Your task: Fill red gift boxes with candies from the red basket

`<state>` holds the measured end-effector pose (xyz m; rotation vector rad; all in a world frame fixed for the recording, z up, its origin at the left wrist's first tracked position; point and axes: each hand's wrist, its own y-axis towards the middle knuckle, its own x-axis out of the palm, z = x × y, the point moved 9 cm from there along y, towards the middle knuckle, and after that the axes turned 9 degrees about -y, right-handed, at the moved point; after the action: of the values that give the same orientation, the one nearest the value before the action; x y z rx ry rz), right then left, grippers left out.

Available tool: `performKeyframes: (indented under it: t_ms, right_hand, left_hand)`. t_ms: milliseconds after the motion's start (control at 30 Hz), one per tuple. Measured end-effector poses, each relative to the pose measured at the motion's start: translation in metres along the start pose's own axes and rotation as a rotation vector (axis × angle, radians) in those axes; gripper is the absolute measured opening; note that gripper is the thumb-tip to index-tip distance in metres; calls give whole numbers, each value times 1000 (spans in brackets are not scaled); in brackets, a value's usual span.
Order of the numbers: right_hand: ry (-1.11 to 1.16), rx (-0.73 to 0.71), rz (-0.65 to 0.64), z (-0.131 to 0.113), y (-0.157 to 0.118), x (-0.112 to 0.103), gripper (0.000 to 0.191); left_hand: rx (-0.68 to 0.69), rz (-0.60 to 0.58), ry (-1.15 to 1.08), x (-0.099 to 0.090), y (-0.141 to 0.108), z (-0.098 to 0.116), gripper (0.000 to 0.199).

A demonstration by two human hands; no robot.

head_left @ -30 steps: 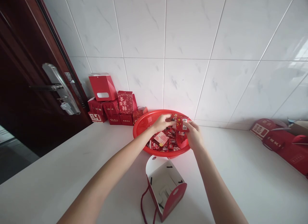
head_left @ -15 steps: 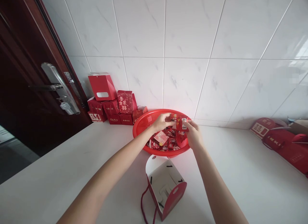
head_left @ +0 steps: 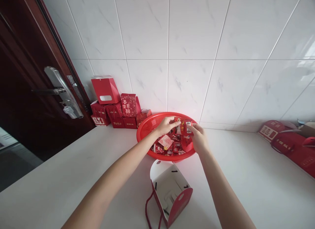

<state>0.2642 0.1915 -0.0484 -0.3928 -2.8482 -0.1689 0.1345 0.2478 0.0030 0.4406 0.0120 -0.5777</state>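
Observation:
Over the back of a red plastic basket (head_left: 142,134), my left hand (head_left: 166,126) and my right hand (head_left: 199,137) are closed on red wrapped candy packets (head_left: 182,126), one hand at each side. How many packets they hold I cannot tell exactly. Below them, the basket bears a heap of red-wrapped sweets (head_left: 176,147) and a pale pink packet (head_left: 165,142). In front of the basket stands an open red gift box (head_left: 169,189) with a white inside. A dark red cord handle (head_left: 147,207) hangs at its left side.
Red boxes (head_left: 105,89) are stacked against the tiled wall (head_left: 147,32) at the back left. More red boxes (head_left: 290,143) lie at the right. A dark wooden door (head_left: 22,58) with a metal handle borders the white table (head_left: 98,156) on the left.
Both hands stay over the basket with the red packets between them. My left fingers have shifted slightly on the packets. The whole view has moved a little.

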Motion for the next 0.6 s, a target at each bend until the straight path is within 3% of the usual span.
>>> performKeyframes:
  t_ms: [333, 600]
  right_hand:
    - [-39, -10, 27, -2, -2, -1, 36]
    - [-22, -29, 53, -2, -2, -4, 31]
  left_hand:
    - [-67, 90, 76, -11, 0, -12, 37]
    - [-256, 322, 350, -54, -2, -50, 28]
